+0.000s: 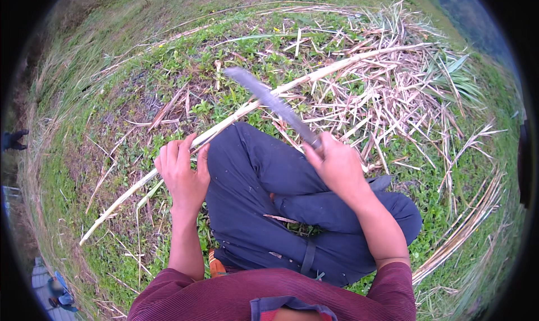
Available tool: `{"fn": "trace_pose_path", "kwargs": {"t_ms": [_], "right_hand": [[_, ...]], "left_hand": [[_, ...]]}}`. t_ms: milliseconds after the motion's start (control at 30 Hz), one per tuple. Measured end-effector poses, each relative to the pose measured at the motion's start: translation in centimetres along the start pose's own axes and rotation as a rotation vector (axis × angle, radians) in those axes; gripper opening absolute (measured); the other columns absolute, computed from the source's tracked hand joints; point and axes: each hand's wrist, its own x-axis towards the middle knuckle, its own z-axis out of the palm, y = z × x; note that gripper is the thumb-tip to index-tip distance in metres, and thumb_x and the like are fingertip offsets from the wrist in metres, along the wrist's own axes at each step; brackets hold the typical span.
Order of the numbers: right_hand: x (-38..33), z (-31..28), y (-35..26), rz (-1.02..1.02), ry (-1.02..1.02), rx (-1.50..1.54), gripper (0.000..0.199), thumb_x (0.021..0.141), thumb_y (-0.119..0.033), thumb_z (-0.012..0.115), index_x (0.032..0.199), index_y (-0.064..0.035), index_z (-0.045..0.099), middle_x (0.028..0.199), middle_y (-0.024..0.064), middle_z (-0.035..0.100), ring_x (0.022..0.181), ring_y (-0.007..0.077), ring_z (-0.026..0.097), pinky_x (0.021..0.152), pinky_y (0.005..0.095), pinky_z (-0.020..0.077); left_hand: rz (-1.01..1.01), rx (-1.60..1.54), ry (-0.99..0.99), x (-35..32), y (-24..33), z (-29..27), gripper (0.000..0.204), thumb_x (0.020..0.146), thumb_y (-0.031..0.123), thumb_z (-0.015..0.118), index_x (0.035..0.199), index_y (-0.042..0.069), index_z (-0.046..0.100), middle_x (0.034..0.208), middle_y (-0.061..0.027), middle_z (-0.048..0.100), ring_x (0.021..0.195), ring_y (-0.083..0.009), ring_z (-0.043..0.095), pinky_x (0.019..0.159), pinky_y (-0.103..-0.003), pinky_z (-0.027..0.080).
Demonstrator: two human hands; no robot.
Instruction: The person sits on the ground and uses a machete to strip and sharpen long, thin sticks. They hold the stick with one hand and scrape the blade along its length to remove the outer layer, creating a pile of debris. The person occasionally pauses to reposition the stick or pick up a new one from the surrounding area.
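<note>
Landmark: the stalk [323, 73], long, pale and slightly bowed, slanting across the ground in front of a seated person, its left end nearer the body than its right end.

Left hand [182, 166]: on the stalk, left of its middle. Grip closed, fingers and thumb together on the stalk, back of the hand uppermost.

Right hand [337, 166]: on the near side of the stalk, apart from it. Grip clamped on the handle end of a knife [286, 114]; the handle is mostly hidden by the fingers. The knife's long grey blade slants across the stalk near its middle, the tip reaching beyond to the far side. Blade blurred; cannot tell whether it touches the stalk.

Dark blue trousers [252, 180]: legs folded, near side of the stalk, one knee just beside it. A maroon shirt [275, 290] lies further back on the same side. Small orange object [216, 263], partly hidden, also on the near side, well apart from the stalk.

Heap of dry strips [387, 105]: around the stalk's right half, spread to both sides. Green leaves [452, 76] just beyond its right end. Bundle of long thin stems [469, 231]: near side, well apart from the stalk, past the folded legs. Grass and low weeds [168, 76] cover the ground on both sides.
</note>
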Motion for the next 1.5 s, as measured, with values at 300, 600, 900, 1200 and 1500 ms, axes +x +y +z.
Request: {"fn": "trace_pose_path", "kwargs": {"t_ms": [300, 600, 900, 1200, 1500], "right_hand": [[2.4, -0.5, 5.3, 0.288, 0.007, -0.071, 0.038, 0.097, -0.04, 0.064, 0.089, -0.0031, 0.057, 0.067, 0.0187, 0.067, 0.061, 0.0392, 0.068, 0.058, 0.0496, 0.0533], [0.9, 0.9, -0.4, 0.081, -0.055, 0.214, 0.031, 0.094, -0.03, 0.07, 0.09, -0.0013, 0.058, 0.067, 0.0171, 0.068, 0.061, 0.0374, 0.068, 0.058, 0.0458, 0.0518], [-1.7, 2.0, -3.6, -0.11, -0.129, 0.334, 0.035, 0.092, -0.028, 0.075, 0.107, -0.0007, 0.059, 0.071, 0.0172, 0.067, 0.061, 0.034, 0.068, 0.055, 0.0419, 0.0516], [-4.1, -5.7, -3.6, 0.024, -0.188, 0.069, 0.032, 0.088, -0.033, 0.077, 0.098, -0.0055, 0.064, 0.069, 0.0166, 0.068, 0.061, 0.0356, 0.068, 0.056, 0.0433, 0.053], [-4.0, -5.3, -3.8, -0.067, -0.14, 0.022, 0.032, 0.087, -0.032, 0.077, 0.097, -0.0073, 0.061, 0.075, 0.0107, 0.069, 0.061, 0.0324, 0.068, 0.054, 0.0431, 0.0532]], "left_hand": [[-0.019, -0.091, -0.044, -0.5, 0.1, 0.0, 0.017, 0.09, 0.013, 0.071, 0.106, 0.007, 0.068, 0.089, -0.0047, 0.06, 0.085, -0.0234, 0.056, 0.077, -0.038, 0.036], [0.14, -0.04, 0.0, -0.1, -0.7, 0.1, 0.028, 0.085, 0.009, 0.073, 0.113, 0.013, 0.073, 0.083, -0.0018, 0.064, 0.076, -0.0191, 0.059, 0.067, -0.035, 0.041], [0.072, -0.179, 0.032, -0.3, 0.8, 0.6, 0.007, 0.088, 0.008, 0.072, 0.095, 0.007, 0.071, 0.078, -0.0086, 0.07, 0.066, -0.025, 0.066, 0.057, -0.036, 0.048], [-0.187, -0.216, -0.079, 2.3, -0.6, 1.7, 0.015, 0.099, 0.021, 0.064, 0.093, 0.008, 0.068, 0.062, -0.0094, 0.066, 0.055, -0.0295, 0.066, 0.05, -0.04, 0.047], [-0.241, -0.148, -0.048, 5.2, 0.3, 1.4, 0.016, 0.098, 0.023, 0.064, 0.094, 0.008, 0.067, 0.066, -0.0105, 0.065, 0.059, -0.0311, 0.065, 0.054, -0.04, 0.046]]}}
